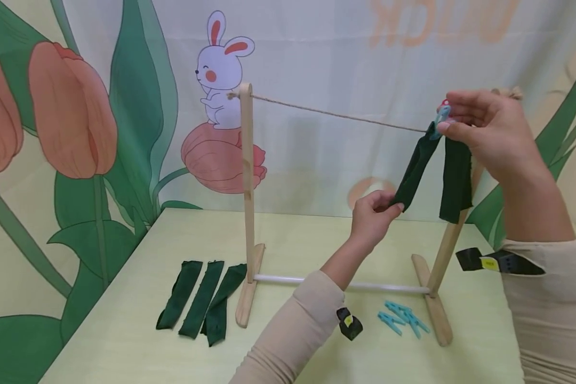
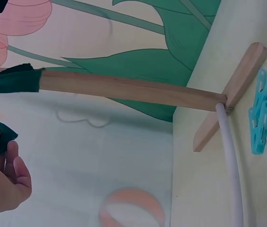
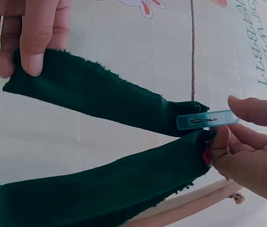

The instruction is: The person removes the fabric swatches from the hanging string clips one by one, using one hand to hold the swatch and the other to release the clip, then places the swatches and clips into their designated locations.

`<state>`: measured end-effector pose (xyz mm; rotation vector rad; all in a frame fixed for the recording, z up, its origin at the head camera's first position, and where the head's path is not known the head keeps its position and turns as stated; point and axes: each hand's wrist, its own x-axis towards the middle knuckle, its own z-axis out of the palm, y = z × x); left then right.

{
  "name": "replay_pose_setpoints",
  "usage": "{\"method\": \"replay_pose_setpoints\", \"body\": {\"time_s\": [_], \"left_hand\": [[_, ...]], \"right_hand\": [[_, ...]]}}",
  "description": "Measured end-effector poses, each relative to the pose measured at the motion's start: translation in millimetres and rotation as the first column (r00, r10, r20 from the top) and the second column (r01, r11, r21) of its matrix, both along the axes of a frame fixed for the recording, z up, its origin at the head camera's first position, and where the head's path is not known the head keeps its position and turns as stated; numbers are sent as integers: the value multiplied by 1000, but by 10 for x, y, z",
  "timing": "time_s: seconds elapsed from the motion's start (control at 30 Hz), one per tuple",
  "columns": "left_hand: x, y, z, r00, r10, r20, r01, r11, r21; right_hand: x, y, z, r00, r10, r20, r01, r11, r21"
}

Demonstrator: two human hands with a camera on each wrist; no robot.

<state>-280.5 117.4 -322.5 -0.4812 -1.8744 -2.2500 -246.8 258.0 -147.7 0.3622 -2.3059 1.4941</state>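
Note:
At the right end of the rope (image 1: pixel 336 113), my right hand (image 1: pixel 492 128) pinches a light blue clothespin (image 3: pixel 207 119). The clothespin sits over the top end of a dark green cloth strip (image 1: pixel 416 168). My left hand (image 1: pixel 373 216) holds that strip's lower end between thumb and fingers, drawing it out to the left at a slant. Beside it hangs a second green strip (image 1: pixel 456 181), with a small red clip (image 3: pixel 207 153) at its top, partly hidden by my right fingers.
The rope runs between two posts of a wooden stand (image 1: pixel 247 176) joined low by a white rod (image 1: pixel 283 279). On the table (image 1: pixel 125 320), three green strips (image 1: pixel 201 300) lie left of the stand. Several blue clothespins (image 1: pixel 403 316) lie near its right foot (image 1: pixel 439 320). A printed curtain (image 1: pixel 307 64) hangs behind.

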Motion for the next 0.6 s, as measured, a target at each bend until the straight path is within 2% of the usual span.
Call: {"method": "replay_pose_setpoints", "body": {"time_s": [0.13,0.37,0.6], "left_hand": [[-5,-15,-5,1000,-15,10,15,1000,2],[12,-80,15,999,-36,22,36,999,19],[52,-109,24,995,-93,39,92,995,37]], "right_hand": [[3,37,-11,999,-41,-26,41,999,28],[11,19,-25,998,-35,-53,36,999,13],[-12,6,-33,997,-29,-70,27,999,-30]]}}
